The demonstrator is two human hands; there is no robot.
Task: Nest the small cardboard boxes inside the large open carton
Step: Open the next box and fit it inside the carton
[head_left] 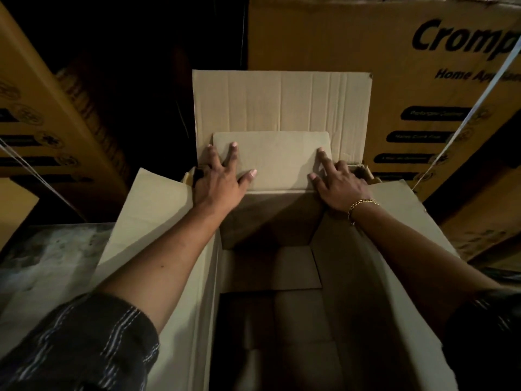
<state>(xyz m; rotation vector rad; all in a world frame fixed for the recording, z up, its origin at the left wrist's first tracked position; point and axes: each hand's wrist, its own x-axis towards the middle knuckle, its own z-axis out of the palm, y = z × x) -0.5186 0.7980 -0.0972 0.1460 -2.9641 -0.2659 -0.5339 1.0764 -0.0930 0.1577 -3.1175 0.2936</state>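
Striped sleeve [79, 342] nearest. Large open carton [180, 320] below, long axis running away from the camera. Small cardboard box [272, 162] sits at its far end, long axis crosswise, upper part above the rim. Left hand [220, 184] and right hand [341, 187] lie on it, fingers [234, 149] splayed — seating step. Next: even downward push.

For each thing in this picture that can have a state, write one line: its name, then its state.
Large carton: open, flaps spread outward.
Far flap: standing upright.
Small box: at the far end of the carton's opening, under both hands.
Left hand: fingers spread, flat on the small box.
Right hand: fingers spread, flat on the small box.
Printed carton: closed, behind.
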